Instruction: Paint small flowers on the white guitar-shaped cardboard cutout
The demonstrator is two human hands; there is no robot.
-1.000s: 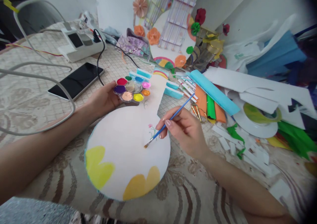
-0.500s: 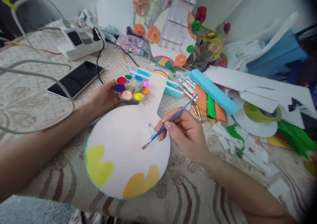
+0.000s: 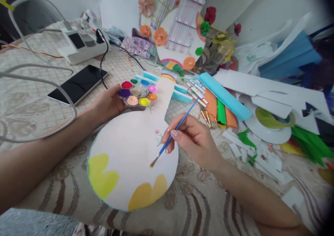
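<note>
My right hand [image 3: 191, 140] is closed in a pinch round a blue paintbrush [image 3: 180, 124]. Its brown bristle tip points down over the white guitar-shaped cutout [image 3: 130, 142]; whether it touches the surface I cannot tell. Yellow petals [image 3: 103, 177] are painted at the cutout's lower left and orange-yellow petals [image 3: 148, 192] at its lower edge. A small pink flower [image 3: 157, 132] with green stems shows beside my right fingers. My left hand [image 3: 112, 100] grips the edge of a paint palette [image 3: 135, 91] with wells of several colours, beside the cutout's neck.
On the left lie a tablet [image 3: 78, 84], a white power strip [image 3: 80, 46] and looping cables [image 3: 36, 76]. Scissors [image 3: 207, 118], crepe paper rolls [image 3: 225, 96], a tape roll [image 3: 273, 119] and paper scraps [image 3: 261, 163] lie right. A flower-decorated craft [image 3: 167, 49] stands behind.
The brush tip has moved slightly down towards the lower petals, and its handle is tilted more upright. My left hand still holds the palette; the whole view has shifted slightly.
</note>
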